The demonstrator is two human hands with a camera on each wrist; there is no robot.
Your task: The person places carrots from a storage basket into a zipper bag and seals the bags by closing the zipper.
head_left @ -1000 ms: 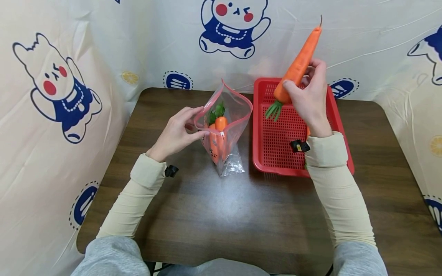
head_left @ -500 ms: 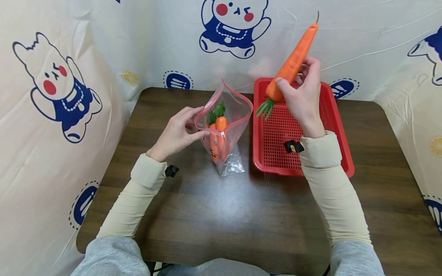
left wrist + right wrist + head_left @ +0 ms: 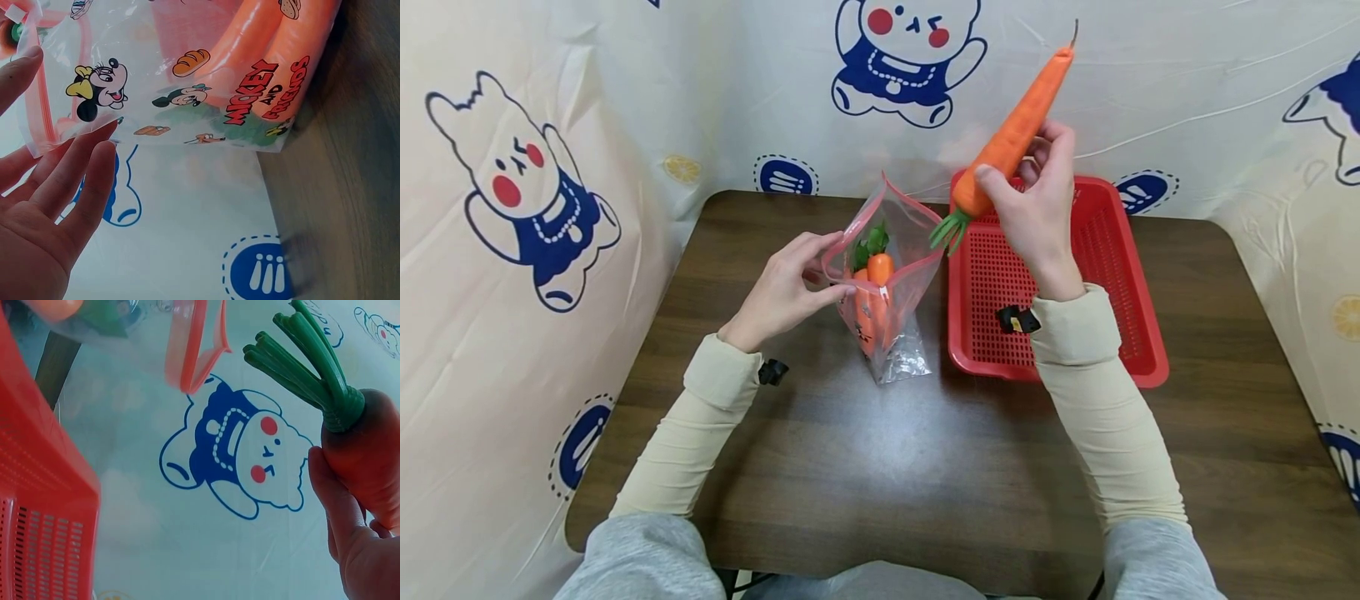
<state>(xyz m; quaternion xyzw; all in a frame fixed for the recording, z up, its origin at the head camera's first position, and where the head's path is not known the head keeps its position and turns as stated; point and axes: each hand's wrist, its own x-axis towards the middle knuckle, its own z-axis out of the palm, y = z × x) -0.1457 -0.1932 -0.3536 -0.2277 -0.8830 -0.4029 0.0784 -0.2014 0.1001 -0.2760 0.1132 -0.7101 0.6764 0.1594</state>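
My right hand (image 3: 1037, 208) grips a large orange carrot (image 3: 1018, 125) near its thick end, above the red basket. The carrot slants, thin tip up to the right, and its green stalks (image 3: 303, 365) point down toward the bag's mouth. My left hand (image 3: 786, 287) holds the left side of a clear zip bag (image 3: 917, 287) with a pink rim, thumb at the front edge and fingers at the back. The bag stands with its mouth spread. Inside it are carrots (image 3: 881, 268) with green leaves, also seen through the printed plastic in the left wrist view.
A red plastic basket (image 3: 1138, 283) with a perforated bottom stands right of the bag, partly covered by my right forearm. The dark wooden table (image 3: 820, 467) backs onto a white curtain (image 3: 1037, 33) printed with cartoon figures.
My right hand has carried the carrot leftward, bringing its green stalks to the bag's right rim. The left hand and the bag have stayed in place.
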